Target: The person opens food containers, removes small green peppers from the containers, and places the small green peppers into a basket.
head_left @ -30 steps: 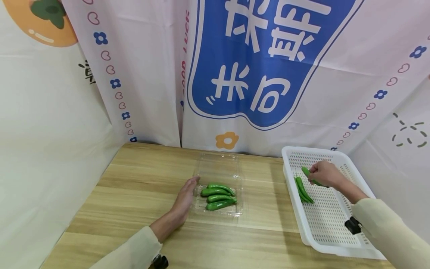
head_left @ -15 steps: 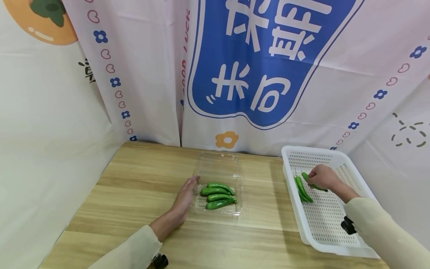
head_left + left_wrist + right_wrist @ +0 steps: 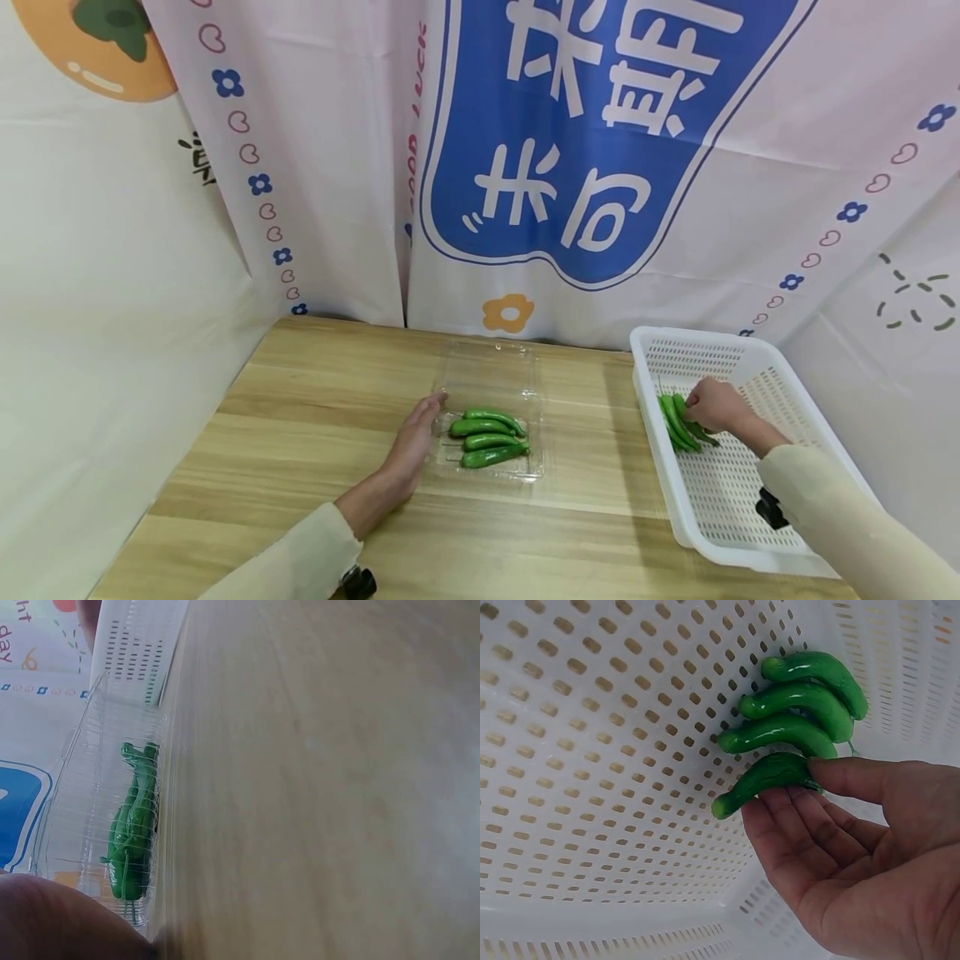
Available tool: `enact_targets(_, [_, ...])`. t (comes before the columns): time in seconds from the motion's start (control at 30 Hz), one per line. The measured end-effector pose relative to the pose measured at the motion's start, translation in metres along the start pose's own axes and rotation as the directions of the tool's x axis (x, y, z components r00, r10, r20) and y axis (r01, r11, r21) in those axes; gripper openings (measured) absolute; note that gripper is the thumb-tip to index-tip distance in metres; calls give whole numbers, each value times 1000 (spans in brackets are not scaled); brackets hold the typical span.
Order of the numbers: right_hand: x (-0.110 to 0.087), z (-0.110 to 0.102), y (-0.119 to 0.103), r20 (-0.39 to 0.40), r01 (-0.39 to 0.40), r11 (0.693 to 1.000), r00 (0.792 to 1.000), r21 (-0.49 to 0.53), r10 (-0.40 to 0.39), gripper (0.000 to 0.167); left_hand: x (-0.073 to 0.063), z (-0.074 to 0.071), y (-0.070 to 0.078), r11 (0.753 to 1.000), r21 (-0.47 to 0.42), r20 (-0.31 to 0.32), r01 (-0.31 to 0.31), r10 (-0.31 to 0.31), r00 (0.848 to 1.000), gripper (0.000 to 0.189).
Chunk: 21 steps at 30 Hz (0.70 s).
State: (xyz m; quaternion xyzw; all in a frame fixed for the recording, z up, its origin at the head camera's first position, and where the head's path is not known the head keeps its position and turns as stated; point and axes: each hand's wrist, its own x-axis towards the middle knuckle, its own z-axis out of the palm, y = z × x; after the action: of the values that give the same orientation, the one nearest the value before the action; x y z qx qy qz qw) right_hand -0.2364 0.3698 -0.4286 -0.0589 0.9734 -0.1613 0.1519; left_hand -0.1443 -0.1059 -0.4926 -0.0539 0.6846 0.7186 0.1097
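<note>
My right hand (image 3: 722, 407) is inside a white perforated plastic basket (image 3: 678, 508). It pinches a green chili pepper (image 3: 761, 778) between thumb and fingers, low over the basket floor. Three other green peppers (image 3: 795, 701) lie side by side just past the held one in the right wrist view. My left hand (image 3: 408, 442) rests at the left side of a clear plastic clamshell box (image 3: 491, 367), fingers straight along its edge. Several green peppers (image 3: 491, 457) lie in a stack of rows in that box, whose lid stands folded back. In the left wrist view the box wall partly blurs these peppers (image 3: 135, 825).
Both containers stand on a wood-grain table (image 3: 300, 417), the basket at the right and the box near the middle. A printed cloth (image 3: 345, 167) hangs behind the table's far edge, and white cloth (image 3: 105, 333) lines the left side.
My right hand has moved slightly down and left in the basket, bringing the held pepper alongside the others there. The left hand and the clear box have stayed put.
</note>
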Motion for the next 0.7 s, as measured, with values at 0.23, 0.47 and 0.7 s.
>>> enact_targets(0.23, [0, 1, -2, 50, -68, 998, 996, 1, 68, 37, 0, 0, 0, 1000, -6, 1, -3, 3, 1000, 54])
enact_targets(0.47, [1, -2, -7, 87, -110, 994, 990, 5, 109, 23, 0, 0, 1, 1000, 0, -2, -3, 3, 1000, 54])
enact_targets(0.7, [1, -2, -5, 91, -98, 995, 991, -8, 99, 20, 1, 0, -3, 1000, 0, -5, 10, -10, 1000, 53])
